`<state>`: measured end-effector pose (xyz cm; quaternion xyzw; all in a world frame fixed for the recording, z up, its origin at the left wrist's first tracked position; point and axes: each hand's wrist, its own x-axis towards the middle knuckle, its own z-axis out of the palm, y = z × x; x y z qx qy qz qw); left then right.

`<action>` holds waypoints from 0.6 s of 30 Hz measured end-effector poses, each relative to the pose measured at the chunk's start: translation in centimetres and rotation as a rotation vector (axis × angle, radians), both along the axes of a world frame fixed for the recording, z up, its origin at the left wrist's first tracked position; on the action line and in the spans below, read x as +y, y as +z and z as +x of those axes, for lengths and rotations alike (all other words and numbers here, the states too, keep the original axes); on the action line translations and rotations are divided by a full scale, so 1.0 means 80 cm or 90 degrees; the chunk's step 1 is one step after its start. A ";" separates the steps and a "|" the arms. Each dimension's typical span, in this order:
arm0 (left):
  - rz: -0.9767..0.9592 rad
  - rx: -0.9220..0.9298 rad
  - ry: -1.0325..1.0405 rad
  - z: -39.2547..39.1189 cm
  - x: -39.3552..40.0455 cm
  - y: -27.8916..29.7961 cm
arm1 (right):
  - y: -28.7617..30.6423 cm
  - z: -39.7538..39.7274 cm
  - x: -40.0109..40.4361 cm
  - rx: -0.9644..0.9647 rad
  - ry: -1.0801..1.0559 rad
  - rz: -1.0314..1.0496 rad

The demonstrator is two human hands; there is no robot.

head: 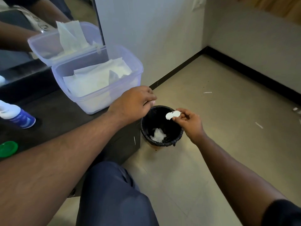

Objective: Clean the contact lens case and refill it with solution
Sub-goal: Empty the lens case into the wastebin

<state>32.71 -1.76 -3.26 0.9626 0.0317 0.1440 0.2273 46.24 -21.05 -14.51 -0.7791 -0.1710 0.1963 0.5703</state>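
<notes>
I pinch the white contact lens case [173, 115] in my right hand [189, 123], holding it above the black-lined bin [161, 126], where crumpled tissue [158, 135] lies. My left hand [135, 104] hovers beside it, fingers curled on nothing. On the dark surface [65, 115]: a translucent tissue tub [97, 79], a solution bottle [17, 115] and a green cap [8, 149].

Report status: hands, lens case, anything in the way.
Right hand pinches lens case over black bin. Left hand curled at bin rim, contents unclear. Path clear.
</notes>
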 end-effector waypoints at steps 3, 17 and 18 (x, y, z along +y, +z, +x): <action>0.001 -0.004 0.005 0.002 0.000 -0.001 | -0.013 0.023 0.007 -0.064 0.037 -0.097; 0.029 0.001 -0.016 0.006 0.003 -0.002 | -0.004 0.077 0.048 -0.396 0.334 -0.428; 0.029 0.001 -0.017 0.006 0.002 -0.002 | -0.004 0.077 0.051 -0.403 0.348 -0.438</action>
